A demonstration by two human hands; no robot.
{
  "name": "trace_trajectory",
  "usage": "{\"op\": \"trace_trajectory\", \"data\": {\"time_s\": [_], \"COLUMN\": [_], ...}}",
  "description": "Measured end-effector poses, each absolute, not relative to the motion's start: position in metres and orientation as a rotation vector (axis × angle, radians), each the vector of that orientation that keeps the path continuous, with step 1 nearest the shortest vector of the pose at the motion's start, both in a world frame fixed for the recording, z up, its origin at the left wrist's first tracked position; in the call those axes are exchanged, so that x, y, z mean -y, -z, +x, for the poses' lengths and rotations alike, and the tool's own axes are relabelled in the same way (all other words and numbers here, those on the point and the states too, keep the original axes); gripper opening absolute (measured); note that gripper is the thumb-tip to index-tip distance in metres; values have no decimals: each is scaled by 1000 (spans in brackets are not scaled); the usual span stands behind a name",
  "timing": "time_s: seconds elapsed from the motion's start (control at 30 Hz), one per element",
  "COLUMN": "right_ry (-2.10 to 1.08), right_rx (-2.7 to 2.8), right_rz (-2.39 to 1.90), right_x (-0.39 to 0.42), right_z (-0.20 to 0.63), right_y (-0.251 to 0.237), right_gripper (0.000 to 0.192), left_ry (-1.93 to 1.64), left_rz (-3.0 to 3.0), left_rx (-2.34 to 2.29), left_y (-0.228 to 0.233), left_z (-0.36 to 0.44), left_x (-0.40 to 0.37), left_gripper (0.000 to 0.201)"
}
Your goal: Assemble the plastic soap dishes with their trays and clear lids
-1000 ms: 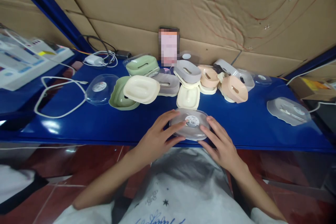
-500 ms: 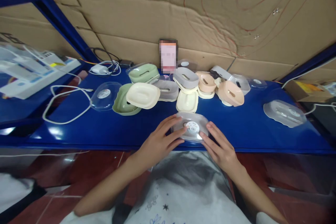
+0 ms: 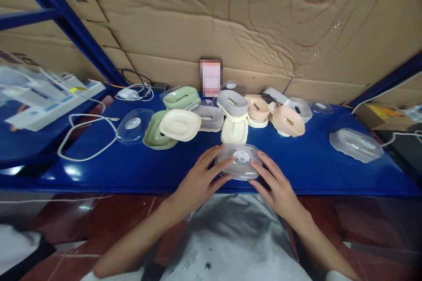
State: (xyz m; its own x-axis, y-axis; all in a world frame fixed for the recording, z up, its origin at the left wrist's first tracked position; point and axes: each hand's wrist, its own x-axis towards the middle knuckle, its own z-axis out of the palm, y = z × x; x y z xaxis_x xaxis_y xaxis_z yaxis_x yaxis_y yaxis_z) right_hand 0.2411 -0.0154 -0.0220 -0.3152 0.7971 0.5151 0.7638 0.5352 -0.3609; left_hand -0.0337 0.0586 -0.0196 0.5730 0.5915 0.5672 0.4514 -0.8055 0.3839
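Note:
A grey soap box with a clear lid lies on the blue shelf near its front edge, a round white label on its top. My left hand grips its left end, fingers over the lid and thumb at the near side. On the opposite end, my right hand has its fingers curved round the rim. Just beyond the box stands a cream soap dish part. A cream tray rests on a green soap dish to the left.
Grey and peach soap dishes stand in a row at the back. Loose clear lids lie at left and right. A phone leans on the cardboard wall. A white cable loops at left.
My right hand has shifted its fingers on the lid, and its thumb now sits at the near rim. The left hand keeps its place. The view has tilted slightly upward.

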Motion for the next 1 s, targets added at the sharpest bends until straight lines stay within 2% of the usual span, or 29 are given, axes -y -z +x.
{"op": "trace_trajectory", "data": {"time_s": [0.37,0.73,0.9,1.0], "right_ry": [92,95,166,243], "right_rx": [2089,2145,2115,2005], "right_rz": [-1263,-1285,-1459,-1596], "right_x": [19,16,37,51], "right_z": [244,247,297,339], "right_y": [34,25,21,24], "right_gripper": [82,76,63,62], "left_ry": [-982,-925,-825,-770], "left_rz": [2638,2591,2642,2732], "left_rx": [-850,-796,-905,-1057], "left_y": [18,15,7,7], "left_z": [-30,-34,-40,-36], "left_x": [-55,-57,-62,-74], "left_gripper": [46,45,55,58]}}
